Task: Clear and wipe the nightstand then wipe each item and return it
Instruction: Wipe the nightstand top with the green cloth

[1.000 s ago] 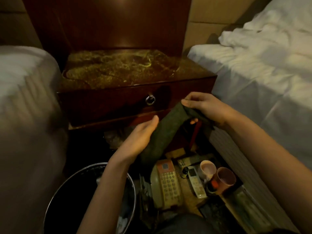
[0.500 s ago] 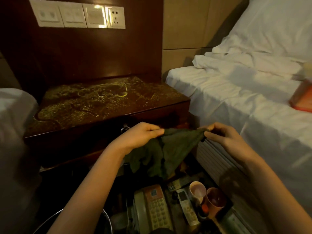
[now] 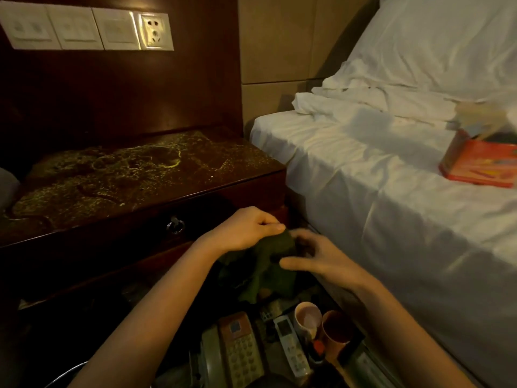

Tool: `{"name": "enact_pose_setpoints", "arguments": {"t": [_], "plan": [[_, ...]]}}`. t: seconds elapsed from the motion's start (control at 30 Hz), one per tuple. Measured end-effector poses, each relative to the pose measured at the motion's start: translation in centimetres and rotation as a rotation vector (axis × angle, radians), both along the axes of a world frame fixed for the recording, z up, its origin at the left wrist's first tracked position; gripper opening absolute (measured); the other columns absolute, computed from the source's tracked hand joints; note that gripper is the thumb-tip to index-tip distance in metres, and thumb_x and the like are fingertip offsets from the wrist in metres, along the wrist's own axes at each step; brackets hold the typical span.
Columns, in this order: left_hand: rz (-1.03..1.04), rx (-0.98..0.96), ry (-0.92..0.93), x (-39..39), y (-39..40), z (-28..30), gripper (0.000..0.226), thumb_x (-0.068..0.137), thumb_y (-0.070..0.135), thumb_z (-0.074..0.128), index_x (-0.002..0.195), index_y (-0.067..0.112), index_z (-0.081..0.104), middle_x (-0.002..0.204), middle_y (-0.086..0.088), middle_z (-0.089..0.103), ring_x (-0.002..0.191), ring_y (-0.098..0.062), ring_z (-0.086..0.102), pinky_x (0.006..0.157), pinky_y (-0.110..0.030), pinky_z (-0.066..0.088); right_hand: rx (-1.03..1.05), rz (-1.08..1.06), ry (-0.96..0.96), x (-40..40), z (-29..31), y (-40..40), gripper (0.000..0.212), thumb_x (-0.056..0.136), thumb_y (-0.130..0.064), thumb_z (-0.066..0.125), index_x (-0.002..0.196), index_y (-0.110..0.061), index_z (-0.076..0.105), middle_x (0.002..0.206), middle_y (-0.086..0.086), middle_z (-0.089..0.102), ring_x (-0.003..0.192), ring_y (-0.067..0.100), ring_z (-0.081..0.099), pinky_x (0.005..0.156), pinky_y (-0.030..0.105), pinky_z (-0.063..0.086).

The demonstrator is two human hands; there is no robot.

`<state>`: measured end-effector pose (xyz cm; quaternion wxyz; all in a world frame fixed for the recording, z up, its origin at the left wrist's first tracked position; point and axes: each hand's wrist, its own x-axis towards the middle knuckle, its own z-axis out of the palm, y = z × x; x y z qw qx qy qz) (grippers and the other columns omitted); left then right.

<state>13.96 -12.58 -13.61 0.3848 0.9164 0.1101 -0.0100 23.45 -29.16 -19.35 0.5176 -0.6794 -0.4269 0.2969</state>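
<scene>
**Cloth bunched between both hands**

Gripping a dark green cloth (image 3: 268, 256) with left hand (image 3: 246, 229) and right hand (image 3: 316, 256), fingers curled round it, just before the nightstand (image 3: 134, 175). Lying on the floor below: telephone (image 3: 237, 351), remote (image 3: 291, 345), two cups (image 3: 307, 317).

Both my bare forearms reach in from the bottom and meet in the middle. My left hand (image 3: 246, 228) is knuckles-up, fingers curled, thumb tip pinching the dark green cloth (image 3: 268, 264). Right hand (image 3: 316, 256) sits right beside it, fingers bent into the same bunched-up cloth.
</scene>
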Motion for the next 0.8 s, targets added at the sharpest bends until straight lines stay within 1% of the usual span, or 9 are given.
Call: {"name": "enact_pose_setpoints", "arguments": {"t": [0.07, 0.13, 0.23, 0.3, 0.37, 0.47, 0.57, 0.67, 0.8], "plan": [[0.014, 0.016, -0.060, 0.3, 0.2, -0.3, 0.022, 0.093, 0.033, 0.057, 0.097, 0.019, 0.073, 0.093, 0.003, 0.071, 0.085, -0.005, 0.063, 0.076, -0.022, 0.049, -0.094, 0.011, 0.062, 0.2, 0.2, 0.1, 0.034, 0.075, -0.018, 0.075, 0.102, 0.000, 0.068, 0.098, 0.012, 0.072, 0.092, 0.022, 0.068, 0.085, 0.036, 0.054], [0.123, 0.084, -0.179, 0.7, 1.0, -0.9, 0.021, 0.095, 0.033, 0.054, 0.094, 0.022, 0.072, 0.087, 0.007, 0.068, 0.076, 0.000, 0.060, 0.069, -0.020, 0.045, -0.140, -0.013, 0.161, 0.9, 0.5, 0.1, 0.034, 0.074, -0.021, 0.073, 0.097, 0.003, 0.069, 0.093, 0.018, 0.072, 0.084, 0.026, 0.069, 0.078, 0.035, 0.054], [0.388, 0.288, -0.420, 1.2, 3.2, -2.1, 0.019, 0.096, 0.028, 0.051, 0.099, 0.023, 0.069, 0.089, 0.006, 0.066, 0.079, -0.007, 0.058, 0.071, -0.025, 0.044, -0.030, -0.214, 0.470, 2.8, 1.0, 0.8, 0.020, 0.083, -0.018, 0.065, 0.093, -0.002, 0.067, 0.081, 0.014, 0.072, 0.072, 0.023, 0.069, 0.070, 0.032, 0.055], [0.482, 0.535, -0.564, 1.6, 5.0, -3.0, 0.016, 0.093, 0.020, 0.056, 0.102, 0.020, 0.069, 0.092, 0.002, 0.067, 0.089, -0.016, 0.056, 0.077, -0.029, 0.041, 0.116, -0.402, 0.587, 4.4, 1.7, 1.7, 0.024, 0.084, -0.022, 0.064, 0.098, -0.003, 0.067, 0.090, 0.016, 0.071, 0.079, 0.026, 0.068, 0.077, 0.035, 0.053], [0.530, 0.730, -0.647, 2.2, 6.7, -3.4, 0.018, 0.089, 0.015, 0.061, 0.104, 0.018, 0.068, 0.094, -0.001, 0.067, 0.090, -0.022, 0.057, 0.078, -0.033, 0.039, 0.266, -0.551, 0.461, 5.9, 3.1, 3.0, 0.022, 0.084, -0.023, 0.065, 0.097, -0.005, 0.068, 0.095, 0.014, 0.070, 0.086, 0.026, 0.067, 0.082, 0.035, 0.051], [0.570, 0.907, -0.659, 3.5, 8.8, -2.8, 0.029, 0.085, 0.018, 0.065, 0.114, 0.015, 0.064, 0.097, -0.004, 0.065, 0.088, -0.026, 0.057, 0.074, -0.037, 0.041, 0.294, -0.670, 0.004, 6.5, 6.1, 5.4, 0.029, 0.089, -0.027, 0.063, 0.068, -0.008, 0.059, 0.077, 0.011, 0.059, 0.062, 0.011, 0.057, 0.062, 0.020, 0.042], [0.620, 1.087, -0.497, 4.7, 10.6, -1.8, 0.048, 0.084, 0.031, 0.062, 0.128, 0.011, 0.054, 0.114, -0.013, 0.061, 0.099, -0.032, 0.056, 0.081, -0.042, 0.044, 0.186, -0.689, -0.376, 7.4, 7.1, 9.0, 0.044, 0.093, -0.034, 0.055, 0.076, 0.005, 0.063, 0.106, 0.009, 0.049, 0.070, 0.008, 0.048, 0.062, 0.017, 0.031], [0.683, 1.108, -0.341, 5.1, 11.6, -1.4, 0.062, 0.090, 0.044, 0.052, 0.140, 0.010, 0.040, 0.132, -0.019, 0.050, 0.117, -0.037, 0.047, 0.094, -0.049, 0.039, 0.029, -0.564, -0.593, 8.9, 5.9, 13.0, 0.044, 0.096, -0.034, 0.050, 0.075, 0.003, 0.063, 0.128, 0.017, 0.047, 0.102, 0.026, 0.053, 0.078, 0.025, 0.033], [0.705, 1.014, -0.279, 5.5, 11.4, -1.5, 0.069, 0.093, 0.052, 0.031, 0.149, 0.011, 0.021, 0.145, -0.018, 0.037, 0.131, -0.038, 0.034, 0.104, -0.051, 0.030, -0.210, -0.454, -0.765, 11.1, 4.8, 17.0, 0.028, 0.100, -0.032, 0.038, 0.089, -0.006, 0.042, 0.108, 0.020, 0.052, 0.103, 0.037, 0.051, 0.078, 0.036, 0.036]]}}
